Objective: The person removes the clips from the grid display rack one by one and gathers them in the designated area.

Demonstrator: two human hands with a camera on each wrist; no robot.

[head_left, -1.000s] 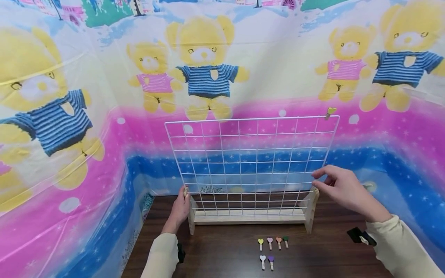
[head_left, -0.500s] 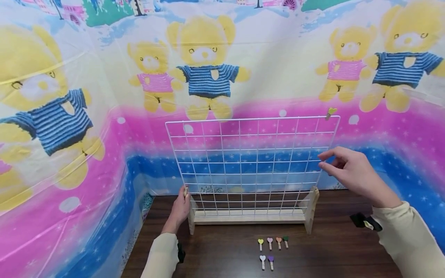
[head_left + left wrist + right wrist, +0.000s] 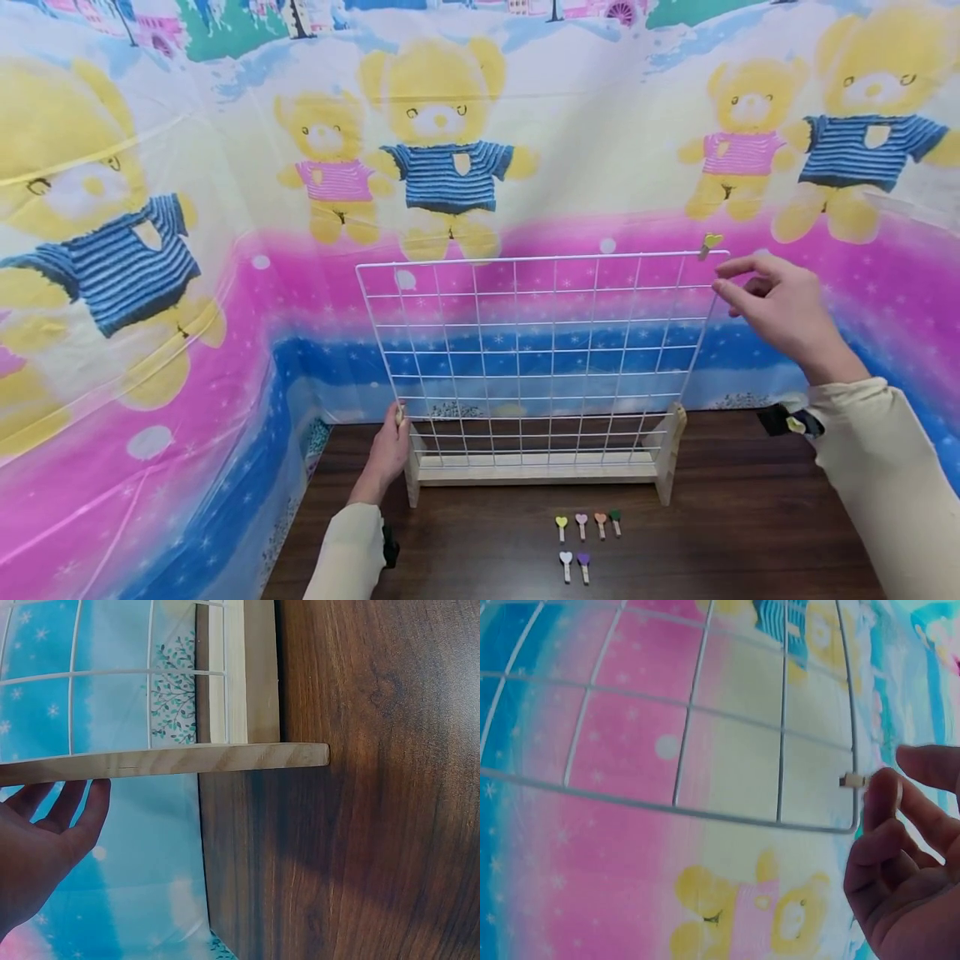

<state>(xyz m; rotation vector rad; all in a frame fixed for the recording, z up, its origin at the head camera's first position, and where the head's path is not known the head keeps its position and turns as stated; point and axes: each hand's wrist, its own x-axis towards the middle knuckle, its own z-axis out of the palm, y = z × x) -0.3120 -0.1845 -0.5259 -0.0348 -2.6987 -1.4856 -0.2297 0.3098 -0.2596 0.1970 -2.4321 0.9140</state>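
Observation:
A white wire grid stands upright in a wooden stand. At the stand's left side panel, my left hand grips near the top. Several of its fingertips meet the panel's outer face in the left wrist view. My right hand is raised beside the grid's upper right corner, thumb and index finger slightly apart, holding nothing. Just above and left of it, a yellow-green heart clothespin is clipped to the top wire. In the right wrist view my fingers partly hide this clothespin.
Small heart clothespins lie in two rows before the stand: yellow, pink, orange and green behind, white and purple in front. A bear-print cloth hangs behind the dark wooden table.
My right hand has risen along the grid's right edge, from near the stand's right panel to the upper corner. The left hand has stayed at the left panel.

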